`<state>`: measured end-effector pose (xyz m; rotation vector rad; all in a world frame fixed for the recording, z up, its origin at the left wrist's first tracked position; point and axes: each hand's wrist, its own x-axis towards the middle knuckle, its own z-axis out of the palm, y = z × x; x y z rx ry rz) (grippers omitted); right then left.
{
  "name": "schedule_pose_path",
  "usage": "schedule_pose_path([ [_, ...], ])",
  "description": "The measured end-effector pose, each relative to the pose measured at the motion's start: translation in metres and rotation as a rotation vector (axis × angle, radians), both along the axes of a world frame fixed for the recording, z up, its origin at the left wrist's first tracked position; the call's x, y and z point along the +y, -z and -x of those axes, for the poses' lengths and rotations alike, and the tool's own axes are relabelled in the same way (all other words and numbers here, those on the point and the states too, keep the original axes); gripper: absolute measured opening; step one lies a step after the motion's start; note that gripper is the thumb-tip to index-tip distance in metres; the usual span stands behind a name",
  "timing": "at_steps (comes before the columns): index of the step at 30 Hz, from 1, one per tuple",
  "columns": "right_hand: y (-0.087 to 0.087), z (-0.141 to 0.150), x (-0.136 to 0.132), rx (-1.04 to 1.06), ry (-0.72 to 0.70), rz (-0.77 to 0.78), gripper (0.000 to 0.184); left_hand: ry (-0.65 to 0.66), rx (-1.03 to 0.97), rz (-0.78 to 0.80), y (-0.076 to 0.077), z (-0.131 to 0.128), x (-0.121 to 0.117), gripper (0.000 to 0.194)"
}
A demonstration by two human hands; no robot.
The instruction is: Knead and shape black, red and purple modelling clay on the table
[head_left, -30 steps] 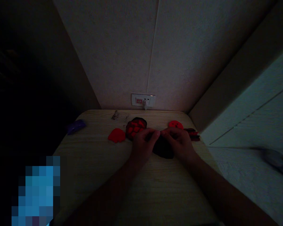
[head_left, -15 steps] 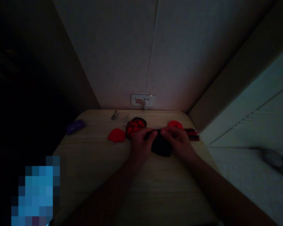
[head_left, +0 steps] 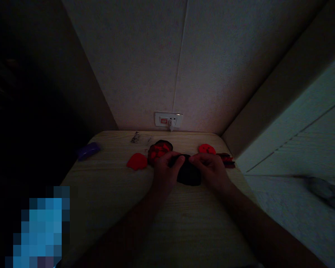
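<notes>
Between my two hands is a flat black piece (head_left: 189,175), soft-looking like modelling clay, its lower edge rounded and hanging toward me. My left hand (head_left: 166,173) pinches its upper left edge between thumb and fingers. At the upper right edge, the thumb and fingertips of my right hand (head_left: 212,171) are closed on it. Just behind my left hand lies a round black piece covered in red patches (head_left: 158,149). A flat red piece (head_left: 137,161) rests to its left. Beyond my right hand are a red disc with dark marks (head_left: 207,149) and red-and-black strips (head_left: 226,161), partly hidden.
The light wooden table (head_left: 195,219) meets a wall with a socket and plug (head_left: 169,120). A purple packet (head_left: 88,151) sits at the left edge. Dark smudges (head_left: 135,137) mark the back of the tabletop. A blurred blue patch (head_left: 46,223) covers the lower left.
My right fingertips have shifted slightly along the top edge of the black piece. Otherwise the view has only moved a little.
</notes>
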<state>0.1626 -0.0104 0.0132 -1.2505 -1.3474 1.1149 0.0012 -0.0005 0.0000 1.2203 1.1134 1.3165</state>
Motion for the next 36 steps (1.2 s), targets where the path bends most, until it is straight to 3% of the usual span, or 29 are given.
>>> schedule_pose_path([
  [10,0.0038,-0.0013,0.0007,0.042,-0.036,0.011,0.032,-0.019,0.031,0.002,0.0008,0.0014,0.0005,0.019],
  [16,0.0013,-0.0031,-0.0005,0.045,-0.059,0.016,0.029,0.042,0.043,-0.041,-0.0005,0.0004,-0.0002,0.017],
  [20,0.001,-0.0017,0.0008,0.074,-0.034,0.028,0.03,0.001,0.01,-0.009,-0.001,0.0011,0.0008,0.016],
  [29,-0.0025,-0.0051,-0.0001,-0.038,-0.079,-0.016,0.031,0.051,0.078,-0.084,-0.0025,0.0016,0.0007,0.016],
  [36,0.0026,-0.0063,0.0019,0.009,-0.017,-0.01,0.03,-0.002,0.067,-0.059,-0.0014,0.0034,0.0022,0.017],
])
